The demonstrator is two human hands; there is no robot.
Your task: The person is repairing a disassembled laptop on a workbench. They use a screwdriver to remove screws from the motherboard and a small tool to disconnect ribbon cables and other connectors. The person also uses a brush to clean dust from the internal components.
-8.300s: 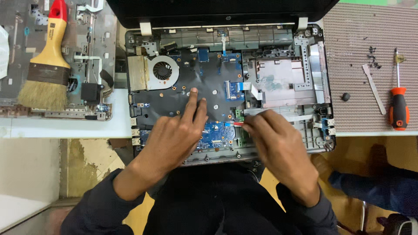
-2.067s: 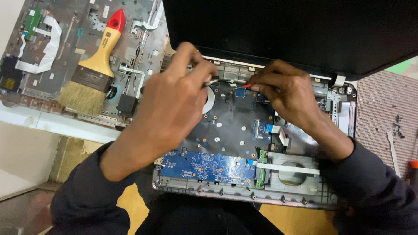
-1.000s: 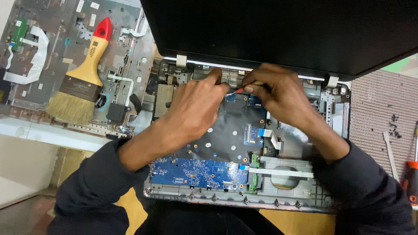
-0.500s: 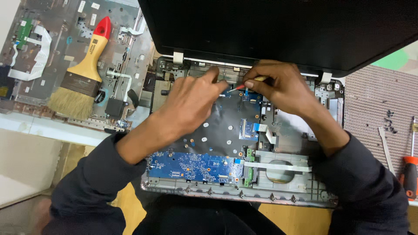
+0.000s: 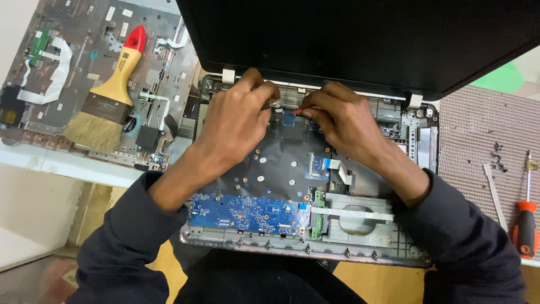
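We lean over an opened laptop (image 5: 360, 236) at centre frame, its keyboard deck stripped away and a blue board (image 5: 247, 213) bared along the lower edge. Our left hand (image 5: 236, 121) and right hand (image 5: 337, 118) meet near the hinge line, just under the dark raised lid (image 5: 360, 39), which fills the upper right and runs off the top of the frame. The right grip is pressed together on a small red-tipped part (image 5: 296, 112); what that part is, we cannot make out. The left fingers are curled tight beside it, apparently on a thin pale strip (image 5: 274, 104), though the knuckles hide the contact. A flat ribbon cable (image 5: 340, 169) lies loose right of centre. At upper left, a brush (image 5: 109, 93) with a yellow handle and red cap rests on a removed grey panel (image 5: 73, 34), itself cut by the frame. At far right, on a brown mat (image 5: 478, 135) over the bench, lie a screwdriver (image 5: 526, 217), half out of view, and tiny dark screws (image 5: 497, 157).
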